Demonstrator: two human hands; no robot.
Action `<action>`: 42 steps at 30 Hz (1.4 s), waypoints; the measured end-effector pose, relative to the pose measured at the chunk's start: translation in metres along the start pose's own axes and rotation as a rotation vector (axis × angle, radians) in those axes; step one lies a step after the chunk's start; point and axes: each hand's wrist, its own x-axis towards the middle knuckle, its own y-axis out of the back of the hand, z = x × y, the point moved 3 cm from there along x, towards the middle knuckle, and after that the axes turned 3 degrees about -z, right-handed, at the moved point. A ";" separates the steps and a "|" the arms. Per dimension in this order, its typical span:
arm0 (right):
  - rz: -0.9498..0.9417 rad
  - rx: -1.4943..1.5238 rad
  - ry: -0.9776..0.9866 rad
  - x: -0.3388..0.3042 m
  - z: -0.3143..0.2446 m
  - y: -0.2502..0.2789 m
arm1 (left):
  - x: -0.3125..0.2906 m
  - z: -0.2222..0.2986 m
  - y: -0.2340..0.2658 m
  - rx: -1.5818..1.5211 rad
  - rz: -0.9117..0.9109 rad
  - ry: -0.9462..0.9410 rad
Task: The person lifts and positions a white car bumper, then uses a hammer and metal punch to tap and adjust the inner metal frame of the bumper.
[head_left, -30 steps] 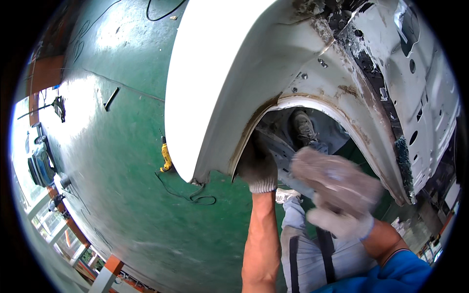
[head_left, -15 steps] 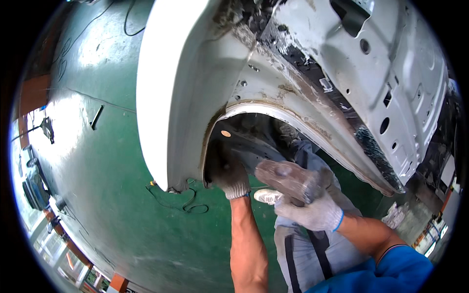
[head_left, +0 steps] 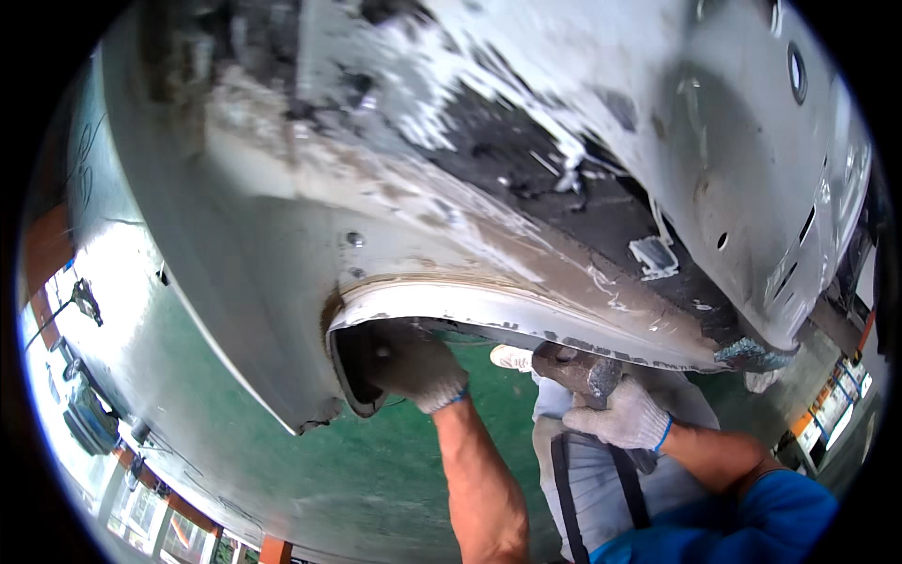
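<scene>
One hammer (head_left: 573, 368) (in right hand (head_left: 625, 415)), left hand (head_left: 415, 369) inside arch (head_left: 451, 299)

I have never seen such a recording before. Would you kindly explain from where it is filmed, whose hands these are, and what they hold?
No robot here: a person works with their own two hands, in pale gloves. A wide fisheye camera on the person's head looks down, so straight edges bend near the dark rim. The right hand grips a hammer with a thick metal head. The left hand reaches into the curved opening of a pale, scraped metal body panel; its fingers are hidden, so I cannot tell what they hold. Below is the green floor, with a light shoe on it.
</scene>
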 end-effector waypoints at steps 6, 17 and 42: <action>0.124 -0.143 0.104 0.006 0.024 0.004 | -0.035 -0.019 0.025 0.130 -0.147 -0.164; 0.182 -0.150 -0.021 -0.010 0.028 -0.009 | -0.079 0.122 0.010 0.756 -1.066 0.057; 0.058 0.601 -0.113 -0.090 -0.014 0.040 | 0.027 0.175 0.122 1.147 -0.554 -0.154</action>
